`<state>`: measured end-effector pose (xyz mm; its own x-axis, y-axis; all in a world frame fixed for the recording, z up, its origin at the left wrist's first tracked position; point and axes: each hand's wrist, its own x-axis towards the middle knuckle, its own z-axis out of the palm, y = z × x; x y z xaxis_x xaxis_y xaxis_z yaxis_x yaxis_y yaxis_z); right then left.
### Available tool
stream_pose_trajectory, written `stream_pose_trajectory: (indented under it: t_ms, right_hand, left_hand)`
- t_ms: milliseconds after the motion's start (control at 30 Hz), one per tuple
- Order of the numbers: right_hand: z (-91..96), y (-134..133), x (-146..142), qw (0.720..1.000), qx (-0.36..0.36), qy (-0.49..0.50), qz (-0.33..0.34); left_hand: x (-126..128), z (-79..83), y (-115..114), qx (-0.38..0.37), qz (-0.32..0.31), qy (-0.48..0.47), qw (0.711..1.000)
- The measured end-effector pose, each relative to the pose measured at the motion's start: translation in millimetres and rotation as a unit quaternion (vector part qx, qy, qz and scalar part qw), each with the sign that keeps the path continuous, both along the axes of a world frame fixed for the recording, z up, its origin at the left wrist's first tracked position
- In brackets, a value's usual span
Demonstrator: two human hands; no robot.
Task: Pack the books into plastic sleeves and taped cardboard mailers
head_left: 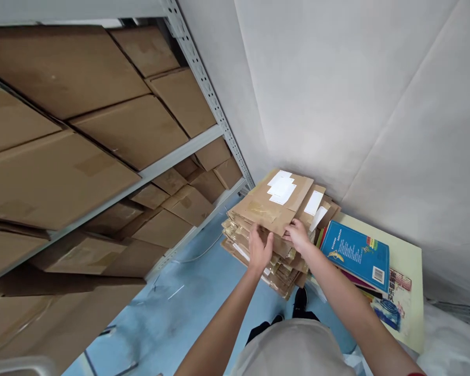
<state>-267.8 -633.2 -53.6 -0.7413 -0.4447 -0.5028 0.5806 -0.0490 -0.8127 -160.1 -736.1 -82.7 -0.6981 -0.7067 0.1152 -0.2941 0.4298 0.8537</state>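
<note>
A tall pile of flattened cardboard boxes (pixel 238 230) stands in front of me, its layers taped and uneven. On top lies a flattened cardboard box (pixel 272 201) with several overlapping white labels (pixel 281 187) and clear tape. My left hand (pixel 260 245) is at its near edge, fingertips tucked against the cardboard and thumb apart. At the near right corner, my right hand (pixel 296 235) pinches the same piece with curled fingers. More flat cardboard with white labels (pixel 314 202) sticks out to the right beneath it. The undersides of both grips are hidden.
To the right, a blue book (pixel 356 253) lies on other books on a pale yellow table (pixel 413 261). Metal shelving (pixel 203 138) packed with cardboard boxes (pixel 129 128) fills the left. A pale wall (pixel 337 94) rises behind; the floor (pixel 160 313) is blue.
</note>
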Motion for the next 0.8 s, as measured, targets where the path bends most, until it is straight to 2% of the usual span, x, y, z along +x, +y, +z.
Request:
stream_pose_trajectory:
  t_ms: [67, 167, 267, 333, 400, 533, 633, 733, 800]
  right_hand:
    - [9.4, 13, 15, 0.999, -0.041, 0.005, -0.014]
    - [17.8, 37, 56, 0.996, -0.080, 0.023, -0.025]
    - [14.4, 59, 110, 0.996, -0.076, 0.035, -0.043]
    - [6.5, 69, 147, 0.995, -0.067, 0.029, -0.062]
    - [-4.2, 78, 181, 0.996, -0.047, 0.019, -0.076]
    - [-27.8, 95, 234, 0.996, 0.021, 0.021, -0.080]
    - [-39.8, 120, 263, 0.988, 0.069, 0.051, -0.129]
    - [-39.2, 165, 287, 0.947, 0.155, 0.113, -0.257]
    - [-31.1, 204, 304, 0.892, 0.232, 0.158, -0.354]
  left_hand:
    - [9, 6.2, 5, 0.043, 0.035, 0.044, 0.997]
    - [26, 14.0, 8, 0.189, 0.056, 0.099, 0.975]
    - [46, 15.2, 3, 0.330, 0.079, 0.133, 0.931]
    - [61, 10.3, 0, 0.377, 0.108, 0.137, 0.910]
    - [77, 1.5, 0, 0.390, 0.113, 0.132, 0.904]
    - [109, -16.1, 8, 0.368, 0.062, 0.148, 0.916]
    - [122, -17.8, 13, 0.358, 0.023, 0.176, 0.917]
    - [119, -8.2, 22, 0.359, -0.039, 0.188, 0.914]
    - [109, 1.5, 36, 0.367, -0.108, 0.175, 0.907]
